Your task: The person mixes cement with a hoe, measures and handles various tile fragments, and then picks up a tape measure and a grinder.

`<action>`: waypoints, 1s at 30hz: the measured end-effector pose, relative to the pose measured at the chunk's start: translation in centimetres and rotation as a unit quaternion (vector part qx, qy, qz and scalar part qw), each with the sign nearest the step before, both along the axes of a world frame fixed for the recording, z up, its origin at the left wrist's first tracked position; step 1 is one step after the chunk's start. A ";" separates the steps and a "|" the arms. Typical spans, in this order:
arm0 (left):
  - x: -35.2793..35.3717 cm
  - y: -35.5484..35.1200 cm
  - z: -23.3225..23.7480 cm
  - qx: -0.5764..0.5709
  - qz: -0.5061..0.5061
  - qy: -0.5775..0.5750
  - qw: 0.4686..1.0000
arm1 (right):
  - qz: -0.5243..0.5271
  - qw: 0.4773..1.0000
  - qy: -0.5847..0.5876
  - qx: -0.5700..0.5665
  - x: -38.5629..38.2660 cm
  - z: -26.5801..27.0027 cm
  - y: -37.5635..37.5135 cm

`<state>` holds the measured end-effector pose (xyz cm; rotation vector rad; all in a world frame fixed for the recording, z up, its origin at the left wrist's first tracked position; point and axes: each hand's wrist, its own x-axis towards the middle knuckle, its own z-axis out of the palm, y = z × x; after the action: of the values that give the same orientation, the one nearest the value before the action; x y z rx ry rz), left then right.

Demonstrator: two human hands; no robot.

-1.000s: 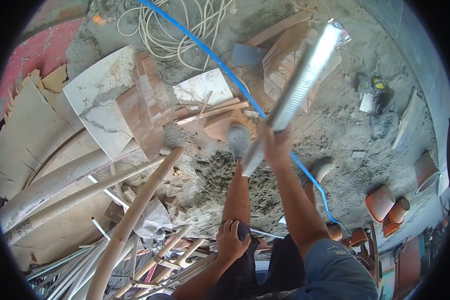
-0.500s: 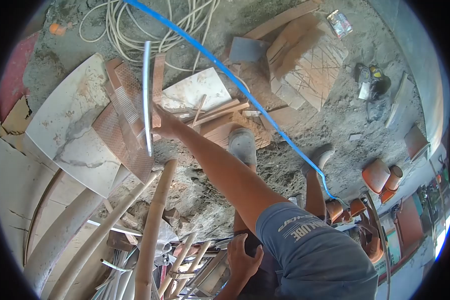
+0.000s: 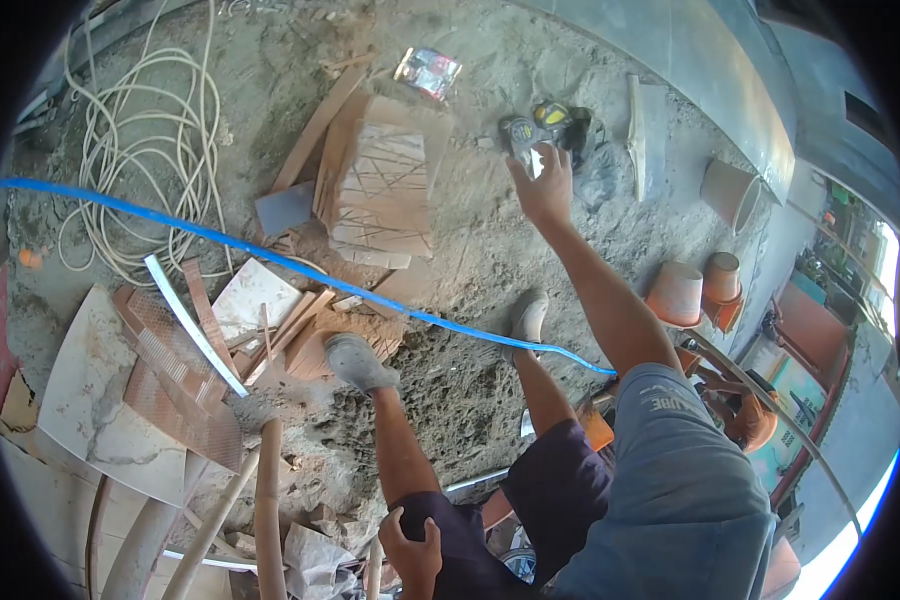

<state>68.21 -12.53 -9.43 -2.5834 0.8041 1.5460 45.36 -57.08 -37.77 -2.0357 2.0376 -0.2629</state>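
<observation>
My right hand (image 3: 545, 190) is stretched out at the upper middle, with thumb and fingers apart and nothing visibly gripped. Its fingertips overlap the near edge of a black and yellow power tool (image 3: 553, 116) on the dirt floor; whether they touch it cannot be told. A white label shows between the fingers. My left hand (image 3: 410, 552) is low in the view beside my thigh, empty, its fingers spread and curled. A white curved strip (image 3: 195, 325) lies across brown patterned tiles (image 3: 175, 375) at the left.
A blue hose (image 3: 420, 316) crosses the floor in front of my feet. Scored tile pieces (image 3: 382, 190) are stacked at the centre, near a foil packet (image 3: 428, 73). Coiled pale cable (image 3: 150, 150) lies upper left. Pots (image 3: 676, 293) stand right; bamboo poles (image 3: 269, 510) rise lower left.
My right hand has left the white strip and tiles and moved over to the power tool. The view has swung right, and the strip now lies tilted over the tiles.
</observation>
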 end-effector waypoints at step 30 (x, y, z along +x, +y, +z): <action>-17.4 -0.3 -2.9 0.034 -0.227 -0.145 0.962 | 0.204 0.948 0.013 0.244 -11.3 -7.2 -4.5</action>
<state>50.85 -12.83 -12.32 -2.2778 1.1744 1.0205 34.05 -61.61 -44.94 -2.0603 1.4445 0.3179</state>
